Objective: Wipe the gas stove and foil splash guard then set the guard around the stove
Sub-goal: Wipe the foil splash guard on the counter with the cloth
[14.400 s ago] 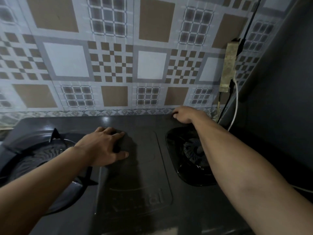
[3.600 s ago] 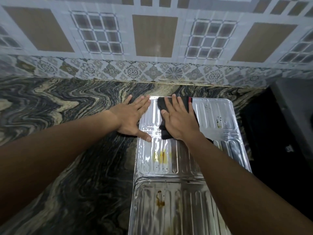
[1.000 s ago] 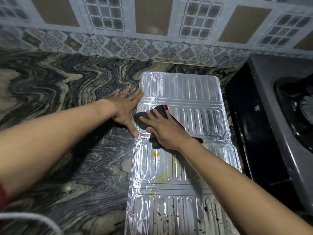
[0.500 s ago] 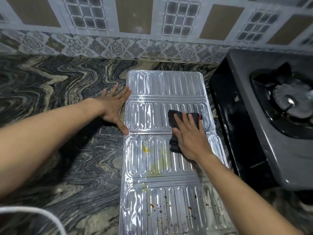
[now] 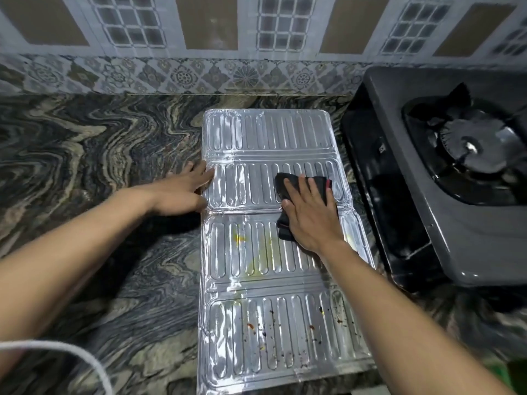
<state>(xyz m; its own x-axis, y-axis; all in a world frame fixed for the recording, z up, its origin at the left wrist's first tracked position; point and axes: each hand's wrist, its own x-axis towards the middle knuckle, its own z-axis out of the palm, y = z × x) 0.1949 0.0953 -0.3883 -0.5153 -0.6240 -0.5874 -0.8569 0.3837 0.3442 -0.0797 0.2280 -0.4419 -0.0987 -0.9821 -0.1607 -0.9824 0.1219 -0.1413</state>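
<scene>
The silver foil splash guard (image 5: pixel 268 138) lies flat and unfolded on the marbled counter, ribbed panels running away from me. Yellow smears mark its middle panel and dark and red specks dot the near panel. My right hand (image 5: pixel 310 215) presses a black cloth (image 5: pixel 319 183) flat on the guard's right side, across the fold between two panels. My left hand (image 5: pixel 182 192) rests palm down at the guard's left edge, fingertips on the foil. The grey gas stove (image 5: pixel 462 238) stands to the right, one burner showing.
The dark marbled counter (image 5: pixel 85 155) spreads to the left. A patterned tiled wall (image 5: pixel 216 38) rises behind. A dark gap (image 5: pixel 382 201) separates guard and stove. A white cord (image 5: pixel 85 360) loops at the bottom left corner.
My right hand slid the black cloth from the guard's left part toward its right edge. My left hand stayed at the left edge. The view shifted a little.
</scene>
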